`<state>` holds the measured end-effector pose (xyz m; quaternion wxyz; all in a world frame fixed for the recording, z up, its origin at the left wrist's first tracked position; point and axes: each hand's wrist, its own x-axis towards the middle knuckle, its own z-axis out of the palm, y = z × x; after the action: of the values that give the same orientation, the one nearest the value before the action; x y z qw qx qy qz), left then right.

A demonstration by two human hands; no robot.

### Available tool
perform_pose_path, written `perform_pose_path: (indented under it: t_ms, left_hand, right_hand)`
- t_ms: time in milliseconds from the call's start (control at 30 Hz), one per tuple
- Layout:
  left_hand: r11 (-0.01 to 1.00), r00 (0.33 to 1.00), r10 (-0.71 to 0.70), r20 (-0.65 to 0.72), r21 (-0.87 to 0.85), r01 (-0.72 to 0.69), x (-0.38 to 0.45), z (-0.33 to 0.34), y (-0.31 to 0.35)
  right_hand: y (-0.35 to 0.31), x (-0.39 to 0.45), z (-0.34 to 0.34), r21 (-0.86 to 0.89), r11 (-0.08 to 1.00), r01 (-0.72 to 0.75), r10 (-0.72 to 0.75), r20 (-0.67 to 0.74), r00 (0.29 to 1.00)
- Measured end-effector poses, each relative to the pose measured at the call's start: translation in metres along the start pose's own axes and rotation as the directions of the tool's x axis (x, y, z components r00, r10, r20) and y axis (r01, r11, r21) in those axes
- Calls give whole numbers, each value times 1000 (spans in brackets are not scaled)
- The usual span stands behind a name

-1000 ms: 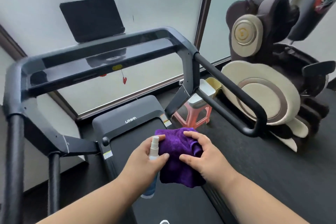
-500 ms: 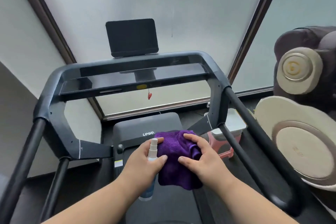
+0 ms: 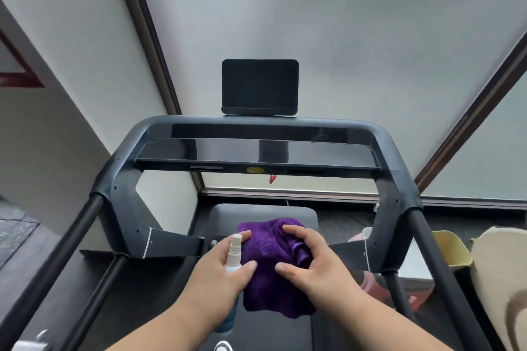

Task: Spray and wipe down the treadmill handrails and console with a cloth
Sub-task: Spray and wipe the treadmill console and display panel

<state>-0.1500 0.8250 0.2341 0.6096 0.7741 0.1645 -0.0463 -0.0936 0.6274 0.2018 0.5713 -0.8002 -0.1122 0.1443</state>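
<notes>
A purple cloth is held between both hands above the treadmill deck. My left hand grips a small spray bottle with a white nozzle and also touches the cloth's left side. My right hand grips the cloth's right side with curled fingers. Ahead stands the dark treadmill console with a glossy black panel and a black tablet holder on top. The left handrail and right handrail run back toward me on either side.
A frosted window wall rises behind the treadmill. The grey motor cover lies below the console. A yellow bin, a pink stool and a cream massage chair stand to the right. A white wall is on the left.
The view has swung left and up, so the console now sits centred and the massage chair has slid to the right edge. Both hands keep the same hold on bottle and cloth.
</notes>
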Motion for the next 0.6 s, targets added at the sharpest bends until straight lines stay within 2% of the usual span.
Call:
perform_pose_path:
  t_ms: [233, 600]
  left_hand:
    - [1000, 999, -14, -30, 8, 14, 65, -34, 2]
    - [999, 996, -27, 82, 29, 25, 212, -102, 25]
  right_hand:
    - [-12, 79, 16, -37, 999, -8, 9, 36, 999]
    - [-44, 207, 59, -67, 995, -80, 72, -116, 991]
